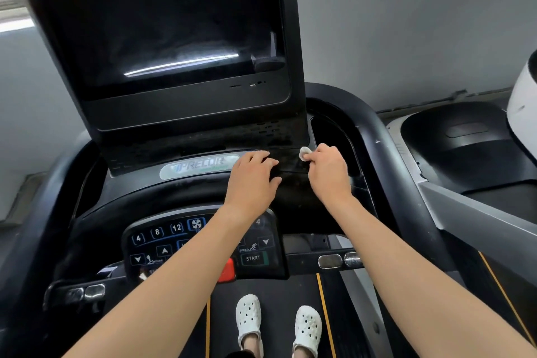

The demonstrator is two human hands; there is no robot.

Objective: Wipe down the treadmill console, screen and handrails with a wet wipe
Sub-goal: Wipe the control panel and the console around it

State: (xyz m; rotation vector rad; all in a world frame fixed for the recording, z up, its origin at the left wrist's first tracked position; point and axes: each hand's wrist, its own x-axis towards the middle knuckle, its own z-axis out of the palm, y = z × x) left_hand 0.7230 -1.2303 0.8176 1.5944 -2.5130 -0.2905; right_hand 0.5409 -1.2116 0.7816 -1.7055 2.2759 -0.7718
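Your right hand [327, 167] pinches a small, bunched wet wipe [304, 153] between thumb and curled fingers, holding it against the upper ledge of the console [174, 192], just below the lower right corner of the screen [162, 23]. Your left hand [252, 177] lies beside it with the fingers spread and fairly straight, resting on the same ledge and holding nothing. The work looks to be on the console, with the screen, which shows hazy smears, and the right handrail [374, 139] likely yet to be done. The wipe is wadded so tightly that little of it meets the surface, so you may only push grime along rather than lift it; opening it out would help. Pressing it wet near the perforated grille [261, 128] could let moisture seep inside. Your left forearm crosses over the keypad [157, 241], close to the START button [253, 258], and your feet stand on the belt [279, 293]; a careless lean could press a key and, if the machine has power, start it moving under you.
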